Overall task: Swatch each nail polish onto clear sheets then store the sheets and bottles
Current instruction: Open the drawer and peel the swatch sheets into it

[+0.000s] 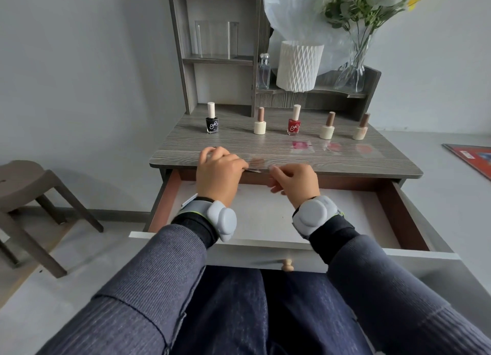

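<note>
Clear sheet (256,163) held at desk (186,147) edge
Left hand (220,174) and right hand (296,180) each pinch it, fingers curled, above the open drawer (353,216).

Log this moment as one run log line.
left hand pinches clear sheet | right hand pinches same sheet | drawer open | five bottles standing on desk

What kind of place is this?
Probably a home dressing corner: a small vanity desk with an open drawer, nail polish bottles lined up on top, a perfume bottle and vase of flowers on its shelf.
</note>
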`<state>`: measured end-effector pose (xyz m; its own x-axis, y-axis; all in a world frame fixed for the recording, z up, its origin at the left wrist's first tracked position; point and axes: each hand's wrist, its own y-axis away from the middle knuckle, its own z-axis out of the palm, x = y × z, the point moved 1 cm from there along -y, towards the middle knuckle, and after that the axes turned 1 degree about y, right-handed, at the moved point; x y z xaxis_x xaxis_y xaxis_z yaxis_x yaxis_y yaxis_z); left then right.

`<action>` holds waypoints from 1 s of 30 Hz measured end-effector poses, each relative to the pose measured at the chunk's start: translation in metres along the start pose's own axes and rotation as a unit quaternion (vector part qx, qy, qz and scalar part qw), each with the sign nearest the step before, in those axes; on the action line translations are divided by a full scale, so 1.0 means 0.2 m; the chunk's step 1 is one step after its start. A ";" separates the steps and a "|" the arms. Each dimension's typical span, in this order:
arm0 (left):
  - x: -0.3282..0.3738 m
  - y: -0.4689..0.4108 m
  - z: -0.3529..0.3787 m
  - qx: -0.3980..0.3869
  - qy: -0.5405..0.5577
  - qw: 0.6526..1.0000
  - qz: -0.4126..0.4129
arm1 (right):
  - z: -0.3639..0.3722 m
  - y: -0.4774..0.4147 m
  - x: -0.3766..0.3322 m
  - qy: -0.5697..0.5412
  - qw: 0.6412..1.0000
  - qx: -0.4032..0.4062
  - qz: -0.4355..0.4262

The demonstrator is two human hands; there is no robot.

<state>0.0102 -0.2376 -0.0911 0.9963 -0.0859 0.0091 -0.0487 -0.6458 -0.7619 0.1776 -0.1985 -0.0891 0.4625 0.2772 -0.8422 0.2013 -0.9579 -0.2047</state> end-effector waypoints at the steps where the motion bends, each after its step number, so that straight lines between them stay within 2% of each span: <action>1: 0.00 0.00 0.00 0.005 0.001 1.000 0.004 | 0.01 0.00 -0.01 -0.093 0.994 -0.027 0.055; 3: 0.01 0.01 -0.01 0.009 0.005 1.000 0.012 | 0.02 0.01 -0.04 -0.252 0.954 -0.058 0.154; 5: 0.02 0.04 -0.01 0.017 0.011 1.000 0.016 | 0.03 0.02 -0.06 -0.295 0.934 -0.065 0.191; 9: 0.03 0.06 -0.02 0.023 0.025 0.999 0.008 | 0.02 0.02 -0.04 -0.302 0.931 -0.083 0.188; 17: 0.00 0.11 0.00 -0.014 0.058 0.998 0.025 | 0.03 0.02 0.00 -0.297 0.920 -0.136 0.218; 20: 0.00 0.10 -0.03 -0.026 0.067 0.997 -0.023 | 0.03 0.02 0.01 -0.286 0.920 -0.151 0.221; 22: 0.01 0.09 -0.06 -0.100 0.053 0.989 -0.097 | 0.03 0.02 0.01 -0.283 0.919 -0.158 0.223; 23: 0.00 0.07 -0.07 -0.170 0.055 0.972 -0.150 | 0.04 0.02 0.01 -0.280 0.918 -0.164 0.226; 25: -0.02 0.05 -0.07 -0.287 0.128 0.911 -0.266 | 0.04 0.02 0.02 -0.271 0.918 -0.172 0.234; 27: -0.04 0.05 -0.05 -0.324 0.240 0.844 -0.355 | 0.05 0.03 0.04 -0.255 0.920 -0.180 0.237; 28: -0.04 0.04 -0.04 -0.322 0.282 0.821 -0.378 | 0.05 0.02 0.04 -0.243 0.922 -0.185 0.238; 30: -0.06 0.05 -0.03 -0.323 0.324 0.802 -0.384 | 0.05 0.02 0.06 -0.222 0.924 -0.198 0.239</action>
<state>-0.0021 -0.2479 -0.0958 0.5135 0.2849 0.8094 0.3261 -0.9373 0.1230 0.1754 -0.2001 -0.1059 0.1977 -0.3137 -0.9287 0.4055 -0.8364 0.3688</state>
